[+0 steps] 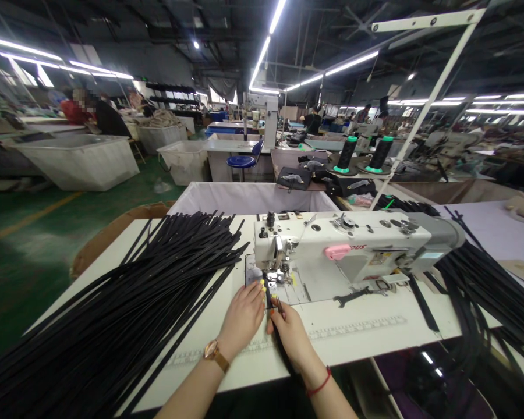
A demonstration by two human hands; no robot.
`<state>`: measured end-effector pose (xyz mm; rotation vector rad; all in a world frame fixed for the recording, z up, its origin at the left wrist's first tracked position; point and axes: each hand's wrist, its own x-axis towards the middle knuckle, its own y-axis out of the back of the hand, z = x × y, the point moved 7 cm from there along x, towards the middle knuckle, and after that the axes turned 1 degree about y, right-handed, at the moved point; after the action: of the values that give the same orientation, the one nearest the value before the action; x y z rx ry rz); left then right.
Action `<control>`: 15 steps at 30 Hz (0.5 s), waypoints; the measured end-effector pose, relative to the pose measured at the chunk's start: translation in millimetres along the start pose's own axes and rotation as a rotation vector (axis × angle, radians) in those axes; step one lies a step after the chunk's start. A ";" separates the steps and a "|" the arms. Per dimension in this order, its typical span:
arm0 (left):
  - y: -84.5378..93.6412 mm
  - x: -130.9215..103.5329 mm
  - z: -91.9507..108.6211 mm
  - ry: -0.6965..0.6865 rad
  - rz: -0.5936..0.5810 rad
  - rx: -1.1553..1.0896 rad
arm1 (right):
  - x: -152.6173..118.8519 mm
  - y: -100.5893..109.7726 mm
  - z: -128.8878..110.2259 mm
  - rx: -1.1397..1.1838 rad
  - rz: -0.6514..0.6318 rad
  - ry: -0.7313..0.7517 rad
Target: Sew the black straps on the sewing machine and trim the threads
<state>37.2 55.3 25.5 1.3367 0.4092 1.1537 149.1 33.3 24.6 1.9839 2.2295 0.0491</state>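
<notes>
A narrow black strap [268, 289] runs from under the presser foot [274, 276] of a white sewing machine [310, 247] toward the table's front edge. My left hand [244, 311] lies flat on the left of the strap, fingers stretched out, their tips close to the foot. On the other side, my right hand [291, 333] is closed, with the strap pinched between thumb and fingers. Something thin and dark also shows by its fingers; I cannot make out what it is. A large pile of black straps [170, 262] covers the left of the sewing table [240, 372].
A wrench [353, 295] rests on the table below the machine arm. A ruler scale [358, 327] runs along the front. More black straps [475, 291] hang at the right. Behind stand a cloth-lined bin [244, 196], two thread cones [346, 155] and a thread-stand pole [432, 99].
</notes>
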 end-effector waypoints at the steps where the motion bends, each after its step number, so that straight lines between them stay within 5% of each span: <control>1: 0.6 0.4 0.3 0.003 0.001 0.000 | 0.8 -0.2 -1.0 -0.007 0.001 0.009; 15: 2.7 0.7 0.6 -0.010 0.020 -0.024 | -6.8 -0.1 1.3 -0.013 0.004 0.022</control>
<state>36.8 55.1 28.2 1.3274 0.3743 1.1650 149.9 26.5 24.0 1.9914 2.2327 0.0867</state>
